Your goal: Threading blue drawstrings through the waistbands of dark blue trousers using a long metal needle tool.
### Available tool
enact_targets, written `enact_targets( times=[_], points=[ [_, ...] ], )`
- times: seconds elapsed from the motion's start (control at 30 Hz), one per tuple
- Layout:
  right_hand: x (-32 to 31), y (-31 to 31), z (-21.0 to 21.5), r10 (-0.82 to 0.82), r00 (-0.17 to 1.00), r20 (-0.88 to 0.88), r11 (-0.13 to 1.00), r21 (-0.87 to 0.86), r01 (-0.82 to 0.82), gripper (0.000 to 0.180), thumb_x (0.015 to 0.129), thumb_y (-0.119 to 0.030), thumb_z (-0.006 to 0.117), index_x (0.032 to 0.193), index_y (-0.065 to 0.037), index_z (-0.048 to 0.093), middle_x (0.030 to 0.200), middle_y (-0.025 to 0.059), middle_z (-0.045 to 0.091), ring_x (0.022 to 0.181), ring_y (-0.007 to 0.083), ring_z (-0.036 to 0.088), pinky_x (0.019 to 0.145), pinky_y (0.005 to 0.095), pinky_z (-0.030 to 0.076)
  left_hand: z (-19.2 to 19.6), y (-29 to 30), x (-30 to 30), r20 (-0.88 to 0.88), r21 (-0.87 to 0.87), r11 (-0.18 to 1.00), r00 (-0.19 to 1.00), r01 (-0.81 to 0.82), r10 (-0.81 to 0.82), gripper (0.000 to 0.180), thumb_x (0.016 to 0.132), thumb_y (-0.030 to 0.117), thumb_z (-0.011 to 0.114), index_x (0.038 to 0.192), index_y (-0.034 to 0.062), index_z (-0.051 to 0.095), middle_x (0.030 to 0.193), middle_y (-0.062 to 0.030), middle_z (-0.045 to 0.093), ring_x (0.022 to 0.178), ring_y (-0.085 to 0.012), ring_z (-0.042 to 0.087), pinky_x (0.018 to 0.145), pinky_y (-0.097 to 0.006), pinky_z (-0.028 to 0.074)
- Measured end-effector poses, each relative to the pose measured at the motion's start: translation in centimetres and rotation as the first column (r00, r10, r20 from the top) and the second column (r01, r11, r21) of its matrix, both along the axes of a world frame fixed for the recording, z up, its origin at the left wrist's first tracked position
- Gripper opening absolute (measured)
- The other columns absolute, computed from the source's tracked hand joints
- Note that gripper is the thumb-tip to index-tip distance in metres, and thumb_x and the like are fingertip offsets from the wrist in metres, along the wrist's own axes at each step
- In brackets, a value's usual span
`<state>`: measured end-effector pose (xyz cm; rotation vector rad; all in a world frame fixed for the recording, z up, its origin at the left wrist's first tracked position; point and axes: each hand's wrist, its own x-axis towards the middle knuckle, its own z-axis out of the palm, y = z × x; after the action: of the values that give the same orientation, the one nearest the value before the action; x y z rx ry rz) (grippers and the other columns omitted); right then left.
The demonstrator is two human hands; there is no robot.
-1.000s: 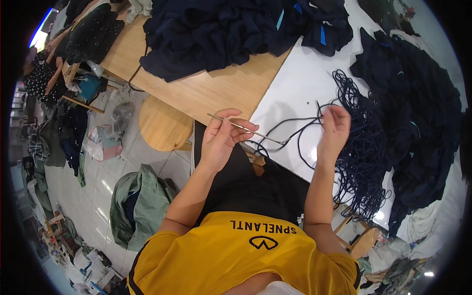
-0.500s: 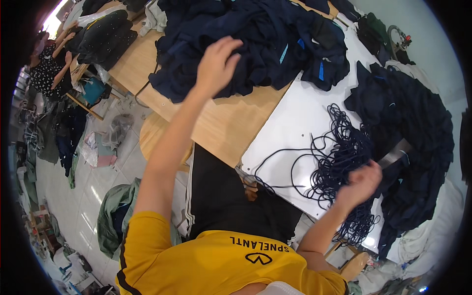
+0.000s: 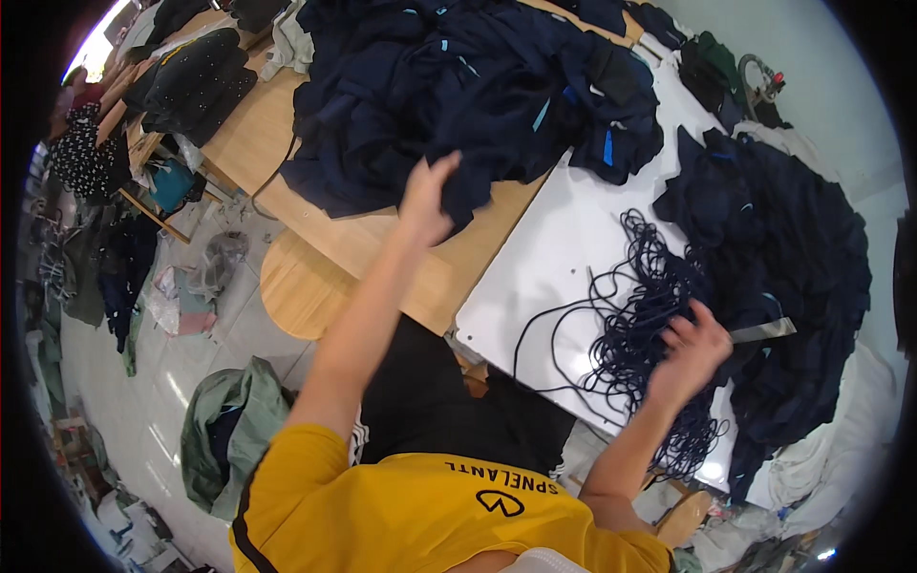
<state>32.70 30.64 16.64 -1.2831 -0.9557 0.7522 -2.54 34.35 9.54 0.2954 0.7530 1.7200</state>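
Note:
My left hand (image 3: 427, 199) is at the near edge of a large heap of navy garments (image 3: 382, 115) on the wooden table. Its fingers close on the edge of one navy garment (image 3: 468, 202), though blur softens the fingertips. To the right, my right hand (image 3: 690, 355) hovers over a tangle of navy cords (image 3: 630, 329) with its fingers partly curled. A flat silver blade-like tool (image 3: 764, 330) sticks out of this hand to the right; its other end is hidden in the palm.
A second navy garment pile (image 3: 783, 229) covers the right of the white tabletop (image 3: 516, 306). A round wooden stool (image 3: 301, 286) stands beside the wooden table (image 3: 334, 234). Green cloth (image 3: 229, 430) lies on the floor. Another person (image 3: 86, 153) works at far left near stacked dark clothes (image 3: 196, 81).
My left hand has come down from above the heap to its near edge, where a fold of navy cloth now reaches nearer to me. The right hand, still with the silver tool, has turned slightly.

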Motion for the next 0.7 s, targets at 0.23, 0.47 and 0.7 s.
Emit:
enact_targets(
  times=[0.23, 0.47, 0.7],
  points=[
    [-10.5, -0.4, -9.6, 0.574, 0.798, -0.185, 0.749, -0.274, -0.603, 0.049, 0.085, -0.025, 0.069, 0.113, -0.009, 0.033, 0.106, 0.0045, 0.038, 0.103, 0.0153, 0.037, 0.094, 0.0265, 0.031, -4.7, -15.4, 15.9, -0.121, -0.328, 0.881, 0.910, 0.342, -0.398, 0.055, 0.094, 0.024, 0.056, 0.141, 0.0089, 0.032, 0.120, -0.0077, 0.058, 0.098, -0.0175, 0.061, 0.086, -0.031, 0.050],
    [-4.5, -2.2, -11.9, 0.512, 0.772, 0.377, 0.859, -0.207, -0.468, 0.044, 0.071, -0.011, 0.072, 0.095, -0.005, 0.036, 0.082, 0.0110, 0.051, 0.074, 0.0226, 0.051, 0.072, 0.0337, 0.046, -3.0, -12.7, 9.5, -0.827, 0.005, 0.997, 0.561, 0.076, -0.039, 0.086, 0.087, 0.015, 0.063, 0.147, 0.0022, 0.004, 0.150, -0.0247, 0.016, 0.139, -0.0351, 0.024, 0.112, -0.043, 0.023],
    [-2.3, -6.5, -1.8, 0.931, 0.342, -0.130, 0.305, -0.240, -0.922, 0.037, 0.068, -0.006, 0.079, 0.089, -0.007, 0.048, 0.085, -0.0031, 0.041, 0.080, 0.0074, 0.040, 0.073, 0.0214, 0.035, 0.6, -6.1, 8.9, -0.937, -0.008, 0.792, -0.282, 0.610, 0.207, 0.061, 0.071, -0.006, 0.063, 0.128, 0.0120, 0.053, 0.143, -0.0113, 0.039, 0.137, -0.0347, 0.030, 0.110, -0.042, 0.028]
  ],
)
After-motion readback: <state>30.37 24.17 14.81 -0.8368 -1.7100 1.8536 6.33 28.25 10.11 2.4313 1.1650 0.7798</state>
